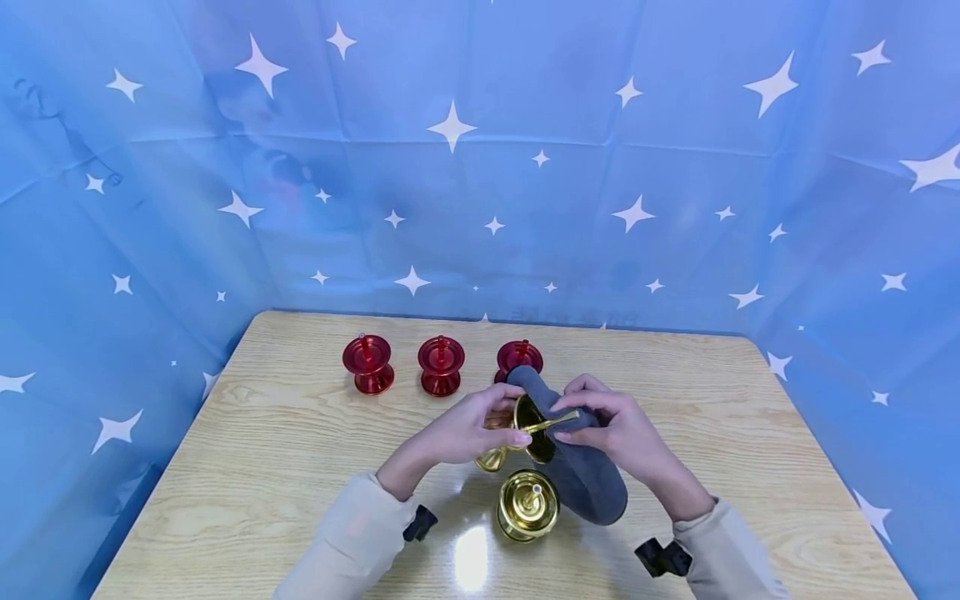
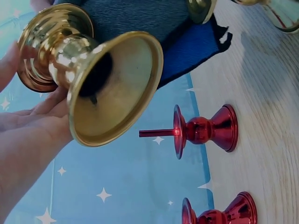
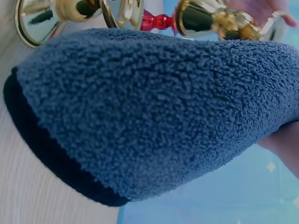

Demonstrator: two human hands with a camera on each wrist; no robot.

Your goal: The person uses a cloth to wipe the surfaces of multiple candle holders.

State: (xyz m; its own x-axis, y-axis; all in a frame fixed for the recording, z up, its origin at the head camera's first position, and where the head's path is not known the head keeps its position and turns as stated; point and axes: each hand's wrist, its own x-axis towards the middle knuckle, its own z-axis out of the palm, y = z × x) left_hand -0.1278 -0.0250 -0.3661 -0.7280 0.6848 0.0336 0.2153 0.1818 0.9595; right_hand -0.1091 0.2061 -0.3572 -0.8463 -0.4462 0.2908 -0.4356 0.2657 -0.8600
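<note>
My left hand (image 1: pixel 480 427) grips a gold holder (image 2: pixel 77 60) by its rim and body, tilted on its side above the table, its hollow base facing the left wrist camera. In my right hand (image 1: pixel 615 425) a dark grey-blue cloth (image 1: pixel 581 475) is pinched against the holder's dish, beside its stem (image 1: pixel 555 422). The cloth hangs down to the right and fills most of the right wrist view, covering most of that hand there. A second gold holder (image 1: pixel 528 505) stands upright on the table just below both hands.
Three red holders stand along the back of the wooden table (image 1: pixel 300 467): one at left (image 1: pixel 367 363), one in the middle (image 1: pixel 441 365), and one (image 1: pixel 517 358) partly behind the cloth. A blue curtain (image 1: pixel 450 208) with white stars surrounds the table's back and sides.
</note>
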